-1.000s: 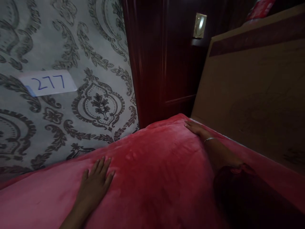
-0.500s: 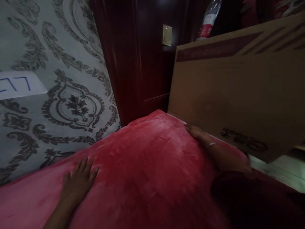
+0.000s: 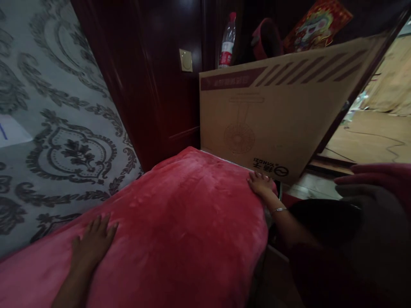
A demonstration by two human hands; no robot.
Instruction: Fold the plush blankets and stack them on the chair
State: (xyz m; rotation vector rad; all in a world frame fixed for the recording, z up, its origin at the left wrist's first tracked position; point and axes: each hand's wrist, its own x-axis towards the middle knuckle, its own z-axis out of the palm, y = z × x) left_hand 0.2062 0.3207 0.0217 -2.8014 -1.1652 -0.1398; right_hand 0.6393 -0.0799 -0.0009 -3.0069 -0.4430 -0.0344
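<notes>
A plush red blanket [image 3: 180,222] covers a raised bed surface across the lower left and middle. My left hand [image 3: 91,244] lies flat on it near the wall side, fingers slightly spread. My right hand [image 3: 260,185], with a thin bracelet on the wrist, rests palm down on the blanket's far right edge, close to a large cardboard box [image 3: 272,115]. Neither hand holds anything.
Patterned grey wallpaper [image 3: 58,141] rises at the left, with dark red wood panelling [image 3: 144,85] beside it. A plastic water bottle [image 3: 227,41] and a colourful printed item [image 3: 316,23] stand behind the box. Wooden floor [image 3: 369,137] shows at the right, and a dark cloth [image 3: 369,222] at lower right.
The view has swung right: the numbered paper has slid off the left, and the box, bottle and floor have come into sight. My right hand has moved along to the blanket's edge.
</notes>
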